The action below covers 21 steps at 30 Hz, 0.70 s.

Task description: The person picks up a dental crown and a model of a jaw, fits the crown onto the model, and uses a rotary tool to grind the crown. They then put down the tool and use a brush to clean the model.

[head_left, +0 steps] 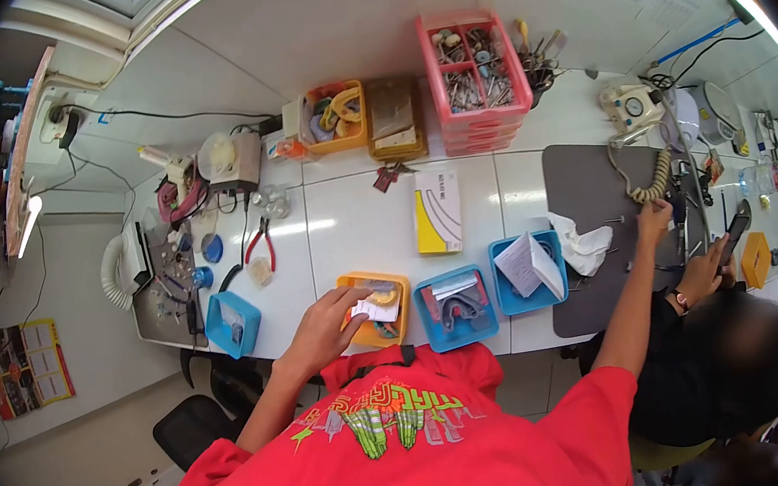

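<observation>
My left hand is open, its fingers stretched over the rim of an orange tray. In that tray lie a yellowish dental model and a white paper slip. My right hand reaches far to the right over a dark mat. Its fingers are curled at a beige coiled cord, which runs from a white control box with a dial. My own fingers partly hide where they meet the cord.
Blue trays line the front edge. A yellow-white box, red-handled pliers and crumpled tissue lie on the table. Behind stands a pink drawer organizer of burs. At right, a seated person holds a phone.
</observation>
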{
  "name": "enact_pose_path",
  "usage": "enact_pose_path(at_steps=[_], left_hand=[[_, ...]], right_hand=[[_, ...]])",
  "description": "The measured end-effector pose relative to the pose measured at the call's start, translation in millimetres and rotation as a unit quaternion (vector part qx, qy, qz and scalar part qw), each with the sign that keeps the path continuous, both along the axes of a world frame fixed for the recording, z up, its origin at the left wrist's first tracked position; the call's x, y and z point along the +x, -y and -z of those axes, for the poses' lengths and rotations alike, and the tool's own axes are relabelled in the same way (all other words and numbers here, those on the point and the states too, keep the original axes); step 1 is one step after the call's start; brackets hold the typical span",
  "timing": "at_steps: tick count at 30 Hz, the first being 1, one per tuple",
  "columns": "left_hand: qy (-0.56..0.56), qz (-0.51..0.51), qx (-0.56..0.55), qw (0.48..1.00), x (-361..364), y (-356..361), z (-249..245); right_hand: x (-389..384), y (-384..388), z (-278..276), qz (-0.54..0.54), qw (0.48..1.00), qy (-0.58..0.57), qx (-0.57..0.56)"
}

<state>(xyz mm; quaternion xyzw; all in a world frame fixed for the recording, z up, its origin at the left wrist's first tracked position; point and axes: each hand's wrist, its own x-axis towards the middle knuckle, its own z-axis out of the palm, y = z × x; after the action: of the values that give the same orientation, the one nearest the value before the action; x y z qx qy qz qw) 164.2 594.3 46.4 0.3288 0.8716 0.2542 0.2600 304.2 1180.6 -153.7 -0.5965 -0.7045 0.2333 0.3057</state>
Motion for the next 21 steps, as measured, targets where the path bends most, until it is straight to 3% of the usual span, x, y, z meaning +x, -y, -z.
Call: enact_pose_path(at_steps=[2,4,5,6,7,9,10,11,12,15,16,17,19,21], left_hand=[[0.002,-0.008,-0.010,1.000,0,-1,2],[0.001,0.017,-0.013,1.000,2,1,2],[0.003,0.002,-0.027,1.000,4,0,1],[-0.007,0.012,-0.013,1.000,5,-1,1],[-0.015,0.022,0.001,1.000,6,2,0],[-0.020,0.010,-0.007,1.000,10,7,3],[-0.029,0.017,0.000,0.999,12,7,6],[-0.023,0.015,0.002,1.000,14,8,8],[-0.014,0.014,-0.011,1.000,16,9,8],[0.002,0.006,-0.033,0.999,21,12,9],[-0.001,0.017,-0.021,1.000,23,14,11],[-0.004,0.027,-0.009,1.000,25,16,13],[-0.002,0.016,-0.017,1.000,29,19,14],[-0.005,0.023,-0.025,0.999,31,20,13]], right_hand=[[28,-27,22,-0.002,0.991,0.073,0.115],[48,-65,25,0.026,0.992,0.116,0.048],[54,-73,16,0.024,0.990,0.134,-0.045],[82,-118,85,0.025,0.954,0.260,0.144],[109,-175,137,-0.037,0.993,0.113,0.022],[89,-129,77,-0.090,0.984,0.145,-0.048],[107,-173,129,-0.126,0.939,0.320,0.011],[125,-217,181,-0.144,0.842,0.511,0.102],[121,-216,183,-0.150,0.729,0.639,0.195],[105,-191,151,-0.119,0.856,0.502,0.033],[106,-130,107,-0.131,0.952,0.259,0.099],[98,-117,94,-0.148,0.955,0.234,0.104],[98,-142,130,-0.133,0.942,0.267,0.153],[97,-114,110,-0.130,0.944,0.237,0.187]])
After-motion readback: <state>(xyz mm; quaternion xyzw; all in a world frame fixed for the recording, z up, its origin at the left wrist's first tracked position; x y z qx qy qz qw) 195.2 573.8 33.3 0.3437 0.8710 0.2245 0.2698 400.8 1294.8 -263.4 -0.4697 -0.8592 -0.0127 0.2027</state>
